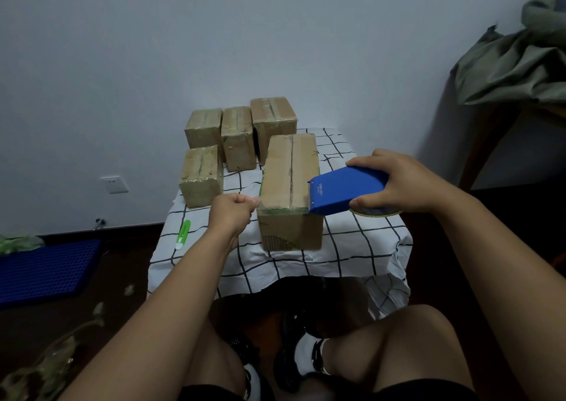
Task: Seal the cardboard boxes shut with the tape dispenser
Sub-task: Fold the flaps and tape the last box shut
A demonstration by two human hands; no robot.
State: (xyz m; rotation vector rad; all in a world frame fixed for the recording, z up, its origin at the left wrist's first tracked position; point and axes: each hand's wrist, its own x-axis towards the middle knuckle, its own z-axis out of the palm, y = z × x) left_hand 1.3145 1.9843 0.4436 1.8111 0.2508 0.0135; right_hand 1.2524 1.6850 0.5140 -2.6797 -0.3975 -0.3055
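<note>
A long cardboard box [289,174] lies on the checked tablecloth [361,241] in front of me, its top seam running away from me. My right hand [398,180] grips the blue tape dispenser [343,192], whose front edge touches the box's near right top corner. My left hand [234,210] is curled at the box's near left edge and pinches the end of a clear tape strip [255,200] stretched across the near top edge. Several smaller taped boxes [235,137] stand behind and to the left.
A green-and-white box cutter [183,234] lies on the cloth at the left. A blue crate [46,270] sits on the floor at the left, a wall socket [114,184] above it. Green fabric [514,63] drapes over furniture at the right. My knees are below the table.
</note>
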